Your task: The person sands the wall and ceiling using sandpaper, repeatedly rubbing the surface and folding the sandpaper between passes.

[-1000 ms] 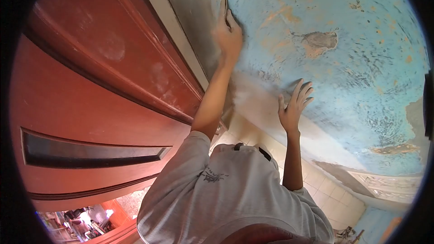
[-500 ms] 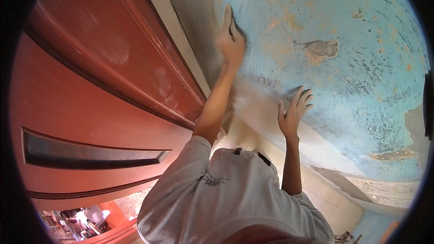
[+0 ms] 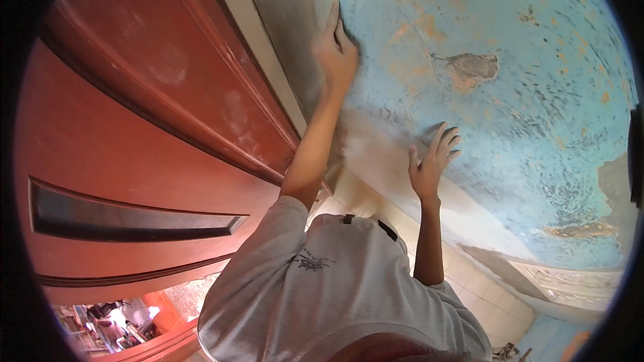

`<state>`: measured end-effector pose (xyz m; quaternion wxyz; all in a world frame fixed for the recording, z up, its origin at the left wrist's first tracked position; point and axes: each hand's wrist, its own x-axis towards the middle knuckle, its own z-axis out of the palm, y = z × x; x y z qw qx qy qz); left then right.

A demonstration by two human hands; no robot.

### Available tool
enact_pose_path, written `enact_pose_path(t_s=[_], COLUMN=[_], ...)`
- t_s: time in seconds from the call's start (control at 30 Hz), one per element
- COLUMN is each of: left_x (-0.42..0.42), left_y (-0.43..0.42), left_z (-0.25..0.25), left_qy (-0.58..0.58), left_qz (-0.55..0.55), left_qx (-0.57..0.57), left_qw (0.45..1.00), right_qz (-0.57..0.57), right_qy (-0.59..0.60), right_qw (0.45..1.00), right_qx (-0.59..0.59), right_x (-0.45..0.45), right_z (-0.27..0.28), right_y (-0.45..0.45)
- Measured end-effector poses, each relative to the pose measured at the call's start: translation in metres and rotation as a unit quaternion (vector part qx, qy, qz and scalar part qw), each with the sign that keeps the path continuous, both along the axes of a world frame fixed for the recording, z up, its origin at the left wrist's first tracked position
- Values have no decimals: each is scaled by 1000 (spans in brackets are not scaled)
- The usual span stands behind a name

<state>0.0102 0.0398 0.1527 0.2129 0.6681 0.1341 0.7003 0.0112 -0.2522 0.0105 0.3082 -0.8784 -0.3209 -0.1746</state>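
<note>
My left hand (image 3: 337, 53) is raised against the wall, where a grey-brown strip meets the blue paint. Its index finger points up and the thumb lies close beside it. The other fingers look folded and partly hidden, so anything under them cannot be made out. Lower and to the right, my right hand (image 3: 433, 164) is open, its spread fingers at the blue wall (image 3: 402, 87) and holding nothing. Grey dust coats the fingertips of both. Orange patches and dark scuffs mark the paint. Bare plaster shows in a chipped hole (image 3: 475, 67) between and right of the hands.
A red wooden door (image 3: 147, 121) with a narrow dark glass pane (image 3: 134, 213) stands close on my left, beside a pale frame (image 3: 268, 47). Floor tiles (image 3: 479, 288) lie below. White moulded trim (image 3: 570, 285) is at lower right. Cluttered items (image 3: 117, 325) show past the door.
The view has shifted slightly, so the wall and door appear a little higher and further left. My left hand has moved slightly up and left. My right hand stays spread at the wall.
</note>
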Motion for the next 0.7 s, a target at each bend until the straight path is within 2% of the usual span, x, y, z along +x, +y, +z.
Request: enact_pose_path(t_s=[0.07,0.27,0.33,0.43,0.6,0.67,0.7], left_x=[4,-5,-12,-6,-4,-10,-13], left_y=[3,6,-4,-9,3,-10,-18], left_z=[-12,10,-3,-4,20,11,-9], left_qy=[-7,12,60,0,38,52,73], left_qz=[8,14,-2,-20,12,15,24], left_qx=[24,5,-24,-24,-38,-49,-39], left_qw=[1000,1000,998,1000,998,997,996], right_qz=[0,16,17,13,37,42,45], right_qy=[1,6,5,11,15,15,13], right_qw=[1000,1000,1000,1000,999,999,999], right_qx=[3,7,7,10,8,13,17], right_x=[0,-1,0,-1,-1,-2,-3], right_z=[1,2,3,3,8,9,8], right_y=[1,-3,-3,-2,-10,-11,-12])
